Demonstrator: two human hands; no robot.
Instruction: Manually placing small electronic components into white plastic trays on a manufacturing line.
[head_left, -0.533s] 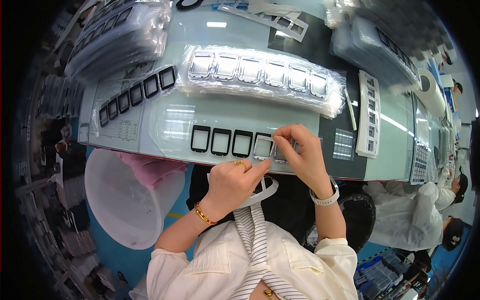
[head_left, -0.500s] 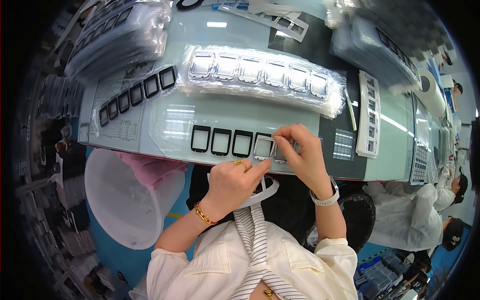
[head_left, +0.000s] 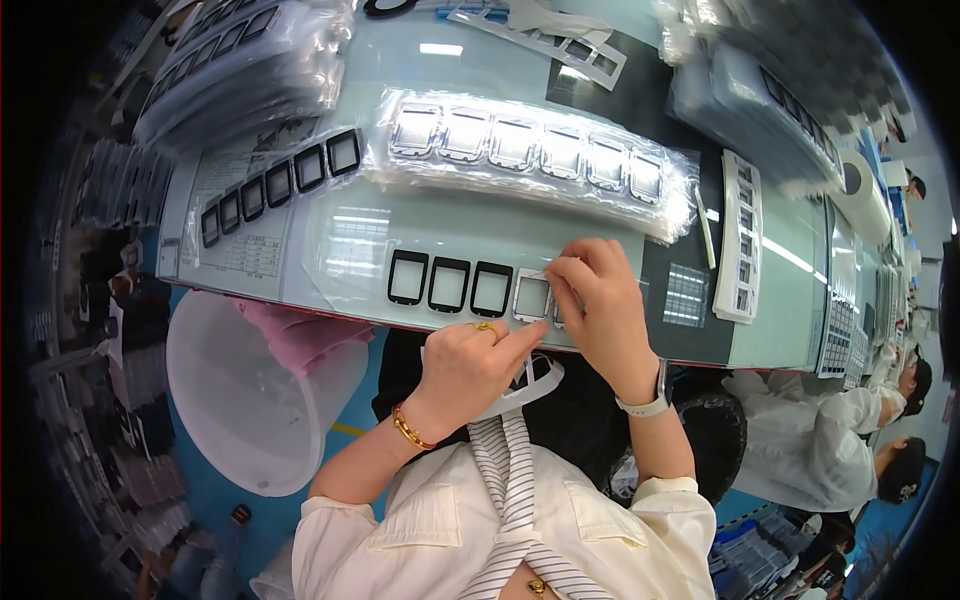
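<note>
Along the table's near edge stand three black rectangular frames (head_left: 449, 285) in a row. To their right lies a white-edged frame (head_left: 531, 296) with a pale window. My right hand (head_left: 603, 320) pinches thumb and forefinger at its upper right corner; another frame is mostly hidden under that hand. My left hand (head_left: 465, 365) is closed around a white strip (head_left: 543, 386), which curls out below it over the table edge. The left forefinger reaches to the lower right corner of the white-edged frame.
Behind lies a plastic-wrapped row of frames (head_left: 512, 145). More black frames (head_left: 278, 186) slant at left. Wrapped stacks (head_left: 240, 85) flank the table. White strips (head_left: 741, 235) lie at right, a white tub (head_left: 245, 400) below left. People in white (head_left: 815, 440) sit at right.
My right hand has shifted slightly up at the frame's corner. The black border seen at that frame's top now shows white. The left hand keeps nearly the same place.
</note>
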